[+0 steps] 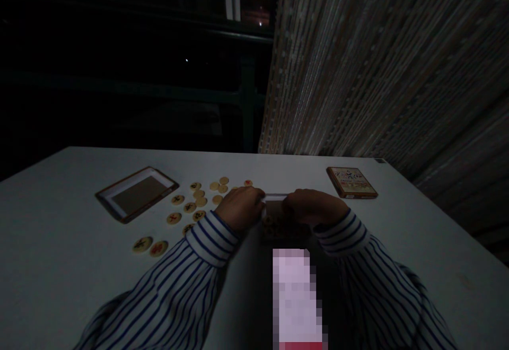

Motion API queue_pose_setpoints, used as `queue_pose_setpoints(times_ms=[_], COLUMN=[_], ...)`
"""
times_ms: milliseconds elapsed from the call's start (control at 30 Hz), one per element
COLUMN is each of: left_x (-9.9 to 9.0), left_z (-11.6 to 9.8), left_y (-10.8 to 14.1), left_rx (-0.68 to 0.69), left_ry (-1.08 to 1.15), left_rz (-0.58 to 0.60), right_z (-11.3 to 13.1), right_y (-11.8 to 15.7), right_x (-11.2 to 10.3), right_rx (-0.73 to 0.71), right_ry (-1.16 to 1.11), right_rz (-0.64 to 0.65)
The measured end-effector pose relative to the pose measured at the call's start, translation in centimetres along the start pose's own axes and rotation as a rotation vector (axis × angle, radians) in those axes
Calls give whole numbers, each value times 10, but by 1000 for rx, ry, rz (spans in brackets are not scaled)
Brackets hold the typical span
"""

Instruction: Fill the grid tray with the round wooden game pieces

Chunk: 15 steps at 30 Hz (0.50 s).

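Note:
A small open box (274, 208) stands in front of me, with several round Chinese chess pieces (270, 225) in its near part. My left hand (242, 208) is closed at the box's left side, its thumb and fingers at the rim. Over the right side of the box, my right hand (316, 207) is curled with its fingertips down by the inside; what they hold, if anything, is hidden in shadow. More wooden chess pieces (190, 208) lie loose to the left of my left hand, some with red or black characters up, others blank.
On the white table (99, 265), an open box lid (143, 193) lies at the left. A flat printed box (352, 182) is at the back right. A string curtain (338, 63) hangs behind the table. A bright pixelated patch (296, 297) covers the bottom middle.

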<state>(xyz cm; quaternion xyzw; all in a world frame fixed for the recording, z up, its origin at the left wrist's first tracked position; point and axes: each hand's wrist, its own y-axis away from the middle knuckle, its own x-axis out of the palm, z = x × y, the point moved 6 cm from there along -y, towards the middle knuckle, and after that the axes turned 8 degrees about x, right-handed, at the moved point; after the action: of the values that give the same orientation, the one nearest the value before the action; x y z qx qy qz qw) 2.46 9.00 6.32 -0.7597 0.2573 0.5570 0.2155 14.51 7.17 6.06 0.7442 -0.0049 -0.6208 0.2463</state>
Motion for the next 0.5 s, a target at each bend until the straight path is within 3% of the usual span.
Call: queue_pose_setpoints(times_ms=[500], left_x=[2], left_z=[1], left_y=[0], left_rx=[1], left_ry=[-2], left_rz=[13], right_z=[1], right_y=[0], right_x=[2], right_rx=[1], right_ry=[-1], right_rz=[-8])
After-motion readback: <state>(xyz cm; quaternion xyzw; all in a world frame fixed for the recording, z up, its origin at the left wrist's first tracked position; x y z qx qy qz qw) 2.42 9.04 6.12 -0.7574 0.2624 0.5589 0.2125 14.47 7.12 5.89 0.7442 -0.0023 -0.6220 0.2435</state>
